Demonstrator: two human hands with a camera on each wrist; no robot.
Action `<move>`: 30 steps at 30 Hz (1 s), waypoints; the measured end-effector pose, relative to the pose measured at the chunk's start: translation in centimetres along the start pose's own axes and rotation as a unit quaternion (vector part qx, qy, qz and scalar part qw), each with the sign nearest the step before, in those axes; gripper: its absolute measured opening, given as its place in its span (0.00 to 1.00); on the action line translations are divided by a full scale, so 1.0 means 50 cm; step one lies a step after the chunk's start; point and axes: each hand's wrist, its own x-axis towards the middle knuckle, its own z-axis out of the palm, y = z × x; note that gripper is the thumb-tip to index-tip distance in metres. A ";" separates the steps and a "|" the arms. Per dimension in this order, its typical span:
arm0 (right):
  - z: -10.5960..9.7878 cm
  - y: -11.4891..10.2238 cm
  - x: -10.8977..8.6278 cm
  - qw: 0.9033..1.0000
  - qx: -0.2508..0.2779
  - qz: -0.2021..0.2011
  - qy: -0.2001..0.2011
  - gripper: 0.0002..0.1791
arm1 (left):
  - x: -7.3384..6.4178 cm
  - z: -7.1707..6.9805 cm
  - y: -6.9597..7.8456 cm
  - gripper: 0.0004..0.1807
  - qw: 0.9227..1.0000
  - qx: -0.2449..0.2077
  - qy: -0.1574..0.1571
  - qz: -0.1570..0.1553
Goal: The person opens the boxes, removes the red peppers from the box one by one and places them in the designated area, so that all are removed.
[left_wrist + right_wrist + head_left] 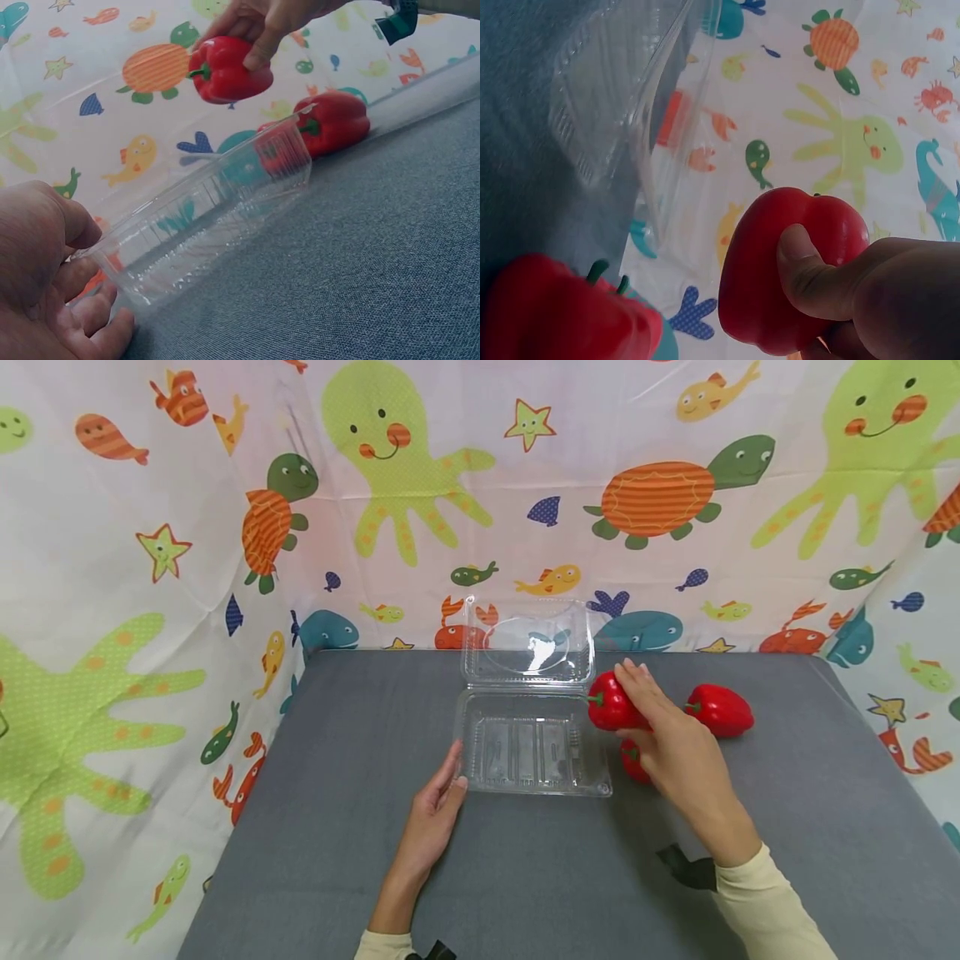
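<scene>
My right hand grips a red bell pepper, its green stem pointing left. In the right wrist view the thumb lies across this pepper's side. The pepper is held up in the air by the right edge of a clear plastic clamshell container, whose lid is raised at the back. No pepper lies inside the container. At its left side, my left hand pinches the rim, thumb on top and the other fingers outside, as the left wrist view shows.
Two more red bell peppers rest on the grey cloth to the right: one farther back, another partly hidden under the right hand. A curtain printed with sea animals closes off the back and sides.
</scene>
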 end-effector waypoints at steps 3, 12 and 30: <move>-0.007 0.012 -0.005 1.000 -0.002 0.006 0.000 0.60 | 0.001 0.001 0.001 0.31 1.000 0.003 0.000 0.000; -0.028 0.038 -0.012 1.000 -0.014 0.024 -0.001 0.63 | 0.002 0.002 0.001 0.31 1.000 0.006 0.003 0.004; -0.069 0.103 -0.033 0.998 -0.013 0.057 0.012 0.58 | 0.002 0.001 -0.003 0.31 1.000 0.004 -0.001 0.006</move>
